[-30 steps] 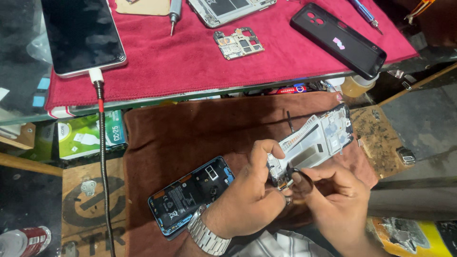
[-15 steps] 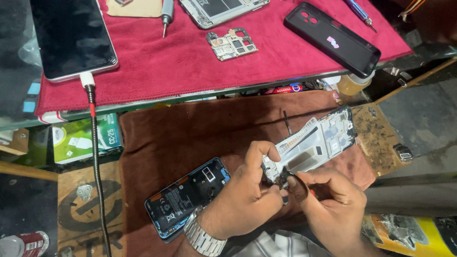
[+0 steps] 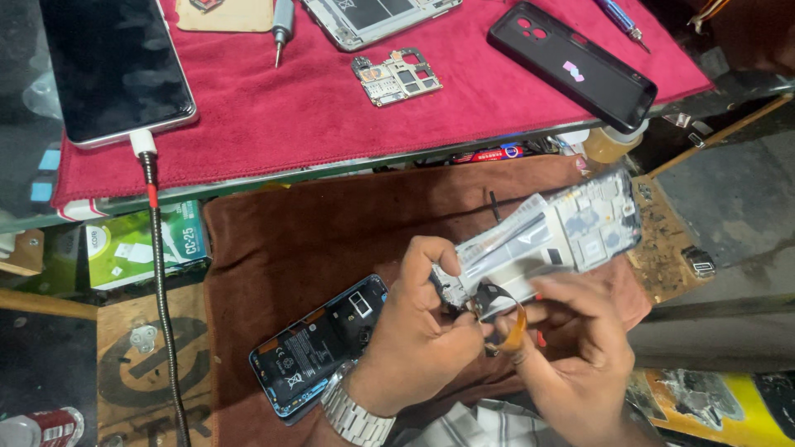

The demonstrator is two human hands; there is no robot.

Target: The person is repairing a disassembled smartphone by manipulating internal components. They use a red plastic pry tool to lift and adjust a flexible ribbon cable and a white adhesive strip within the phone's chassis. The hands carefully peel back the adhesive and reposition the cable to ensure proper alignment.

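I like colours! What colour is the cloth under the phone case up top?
The cloth under the black phone case is pinkish red, plain to see in the head view.

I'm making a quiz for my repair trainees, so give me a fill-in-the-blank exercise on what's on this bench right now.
1. Both hands, the left hand and the right hand, hold a silver phone frame over the ____ cloth.
2. The opened phone with its battery showing lies beside the ____ hand.
3. The black phone case rests on the ____ cloth.
4. The left wrist wears a metal ____.

Missing words: brown; left; red; watch
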